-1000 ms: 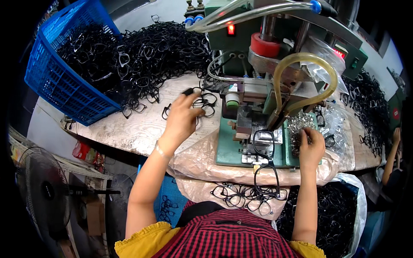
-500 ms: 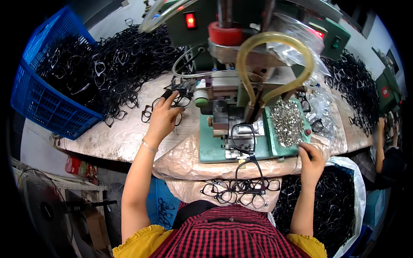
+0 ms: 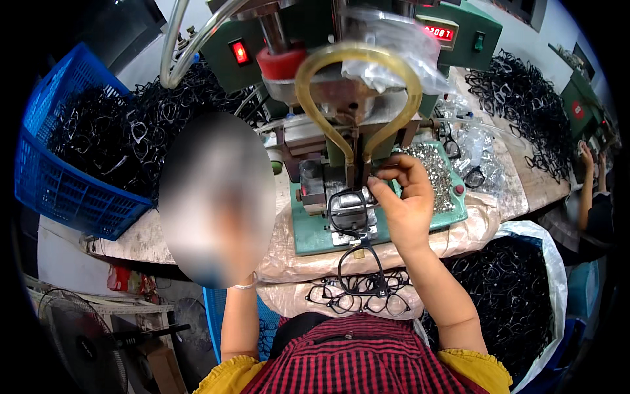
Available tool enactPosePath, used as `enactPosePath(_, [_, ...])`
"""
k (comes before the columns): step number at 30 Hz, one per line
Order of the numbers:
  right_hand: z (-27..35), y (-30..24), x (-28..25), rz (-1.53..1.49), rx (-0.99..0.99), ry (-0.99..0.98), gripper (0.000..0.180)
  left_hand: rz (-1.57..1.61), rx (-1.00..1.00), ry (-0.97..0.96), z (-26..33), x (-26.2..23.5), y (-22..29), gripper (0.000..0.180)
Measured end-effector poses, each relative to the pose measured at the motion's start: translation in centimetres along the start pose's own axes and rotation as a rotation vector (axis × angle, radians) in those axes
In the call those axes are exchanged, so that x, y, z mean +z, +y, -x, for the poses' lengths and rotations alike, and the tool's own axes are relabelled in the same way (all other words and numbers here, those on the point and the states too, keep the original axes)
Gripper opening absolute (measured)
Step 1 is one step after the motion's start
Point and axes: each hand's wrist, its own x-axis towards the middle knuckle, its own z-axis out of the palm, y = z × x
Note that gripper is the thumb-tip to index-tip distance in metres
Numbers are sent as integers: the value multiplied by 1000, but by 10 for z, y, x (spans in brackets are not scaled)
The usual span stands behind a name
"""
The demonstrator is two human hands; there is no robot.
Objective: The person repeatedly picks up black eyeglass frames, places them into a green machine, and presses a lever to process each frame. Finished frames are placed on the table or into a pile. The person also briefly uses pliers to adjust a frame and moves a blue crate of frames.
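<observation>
At the left, the left hand is hidden by blur beyond its forearm (image 3: 240, 328); its grip cannot be told. Toward the middle, a black glasses frame (image 3: 363, 240) is supported on a green machine (image 3: 308, 240), its long axis directed from far to near, its near half hung past the base's edge. Just right of its far half, the right hand (image 3: 409, 203) is held, the nearer one; thumb and forefinger are held close together, but whether anything is pinched cannot be told. Farther right, metal bits are held in a green tray (image 3: 454, 217).
</observation>
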Motion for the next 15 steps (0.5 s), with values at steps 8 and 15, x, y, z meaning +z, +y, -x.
enactPosePath(8, [3,-33,15,-143,120,-79,51,105,420,-328,-20,82,122,10])
enactPosePath(15, [-8,-2,-61,987,-244,-16,24,-257,806,-763,14,79,93,2])
